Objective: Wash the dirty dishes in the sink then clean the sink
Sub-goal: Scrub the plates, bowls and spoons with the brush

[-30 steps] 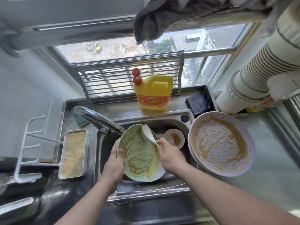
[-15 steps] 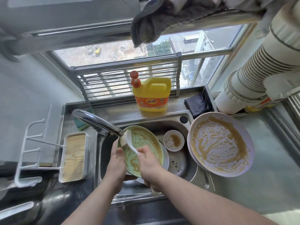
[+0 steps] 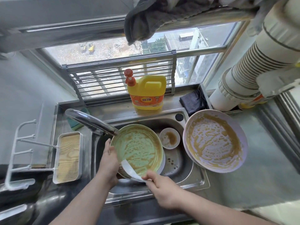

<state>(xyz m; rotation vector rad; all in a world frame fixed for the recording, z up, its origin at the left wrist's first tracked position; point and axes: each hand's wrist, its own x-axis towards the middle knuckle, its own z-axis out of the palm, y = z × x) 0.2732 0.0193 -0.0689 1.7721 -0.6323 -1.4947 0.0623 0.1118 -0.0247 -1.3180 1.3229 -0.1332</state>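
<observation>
A green plate (image 3: 138,148) smeared with brown sauce is held over the steel sink (image 3: 183,166). My left hand (image 3: 109,161) grips its left rim. My right hand (image 3: 159,184) pinches a white spoon (image 3: 129,169) whose bowl lies against the plate's lower left edge. Under the green plate a white dish edge shows. A small white saucer (image 3: 169,138) with a brown stain sits in the sink. A large pale plate (image 3: 214,140) coated in brown sauce leans on the sink's right edge.
The faucet (image 3: 90,121) arches over the sink from the left. A yellow detergent bottle (image 3: 146,93) stands behind the sink, a dark cloth (image 3: 192,100) to its right, a green sponge (image 3: 74,124) at the back left. A wood-lined tray (image 3: 69,157) lies left.
My right hand has dragged the spoon from the plate's upper left down to its lower left edge. The plate now faces up more flatly.
</observation>
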